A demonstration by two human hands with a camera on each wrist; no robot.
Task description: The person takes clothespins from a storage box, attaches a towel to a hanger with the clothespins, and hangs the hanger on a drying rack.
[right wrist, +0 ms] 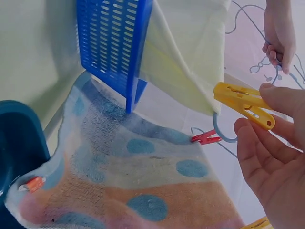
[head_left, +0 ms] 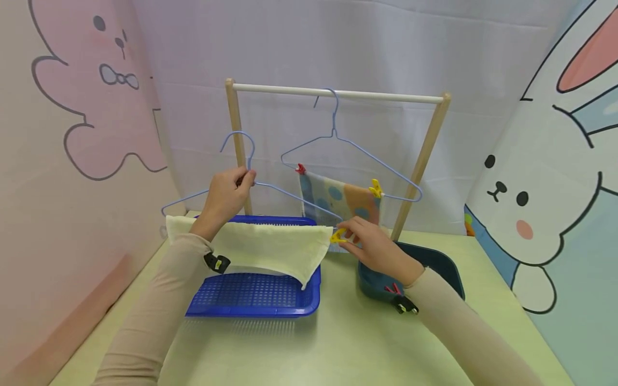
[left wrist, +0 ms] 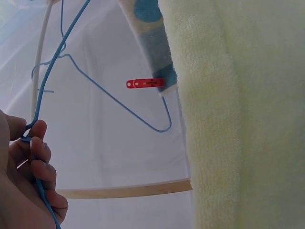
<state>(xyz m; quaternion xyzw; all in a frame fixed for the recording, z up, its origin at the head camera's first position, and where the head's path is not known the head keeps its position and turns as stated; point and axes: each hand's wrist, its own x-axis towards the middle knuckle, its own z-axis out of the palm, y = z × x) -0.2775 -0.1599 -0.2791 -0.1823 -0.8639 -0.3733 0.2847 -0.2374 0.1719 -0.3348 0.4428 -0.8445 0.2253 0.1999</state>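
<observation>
My left hand [head_left: 224,198] grips a blue wire hanger [head_left: 299,197] just below its hook. A cream towel [head_left: 270,249] hangs along the hanger's lower bar. At the towel's right corner, my right hand [head_left: 376,246] pinches a yellow clothespin [right wrist: 243,102] by its handles; its tip meets the towel edge by the wire. Behind them a second blue hanger [head_left: 381,158] hangs on the rack's white rail [head_left: 386,96]. It carries a spotted multicoloured towel [head_left: 333,195], held by a red clothespin [head_left: 301,169] and another yellow clothespin [head_left: 375,188]. My left forearm hides part of the cream towel.
Under the cream towel stands a blue slotted basket [head_left: 309,305]. A dark teal bin [head_left: 436,260] with red clothespins [head_left: 393,288] sits below my right forearm. The rack's wooden posts [head_left: 427,145] rise at the back of the pale green table [head_left: 338,343].
</observation>
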